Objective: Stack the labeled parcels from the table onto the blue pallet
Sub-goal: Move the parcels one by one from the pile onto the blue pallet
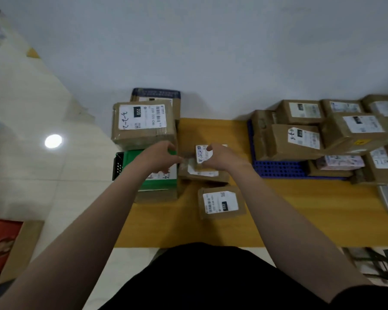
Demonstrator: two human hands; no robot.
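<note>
Cardboard parcel [202, 154], small and white-labelled, lies over a flatter box [207, 175] on the table [300, 209], clasped at opposite sides between left hand [164, 153] and right hand [223, 157], blue pallet [278, 170] to the right of the grip; judged light, stiff-walled, tape-slick, best held by its side edges.

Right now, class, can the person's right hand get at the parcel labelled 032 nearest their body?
Probably yes: the 032 parcel lies uncovered on the table, but the right hand must first release the middle parcel.
</note>
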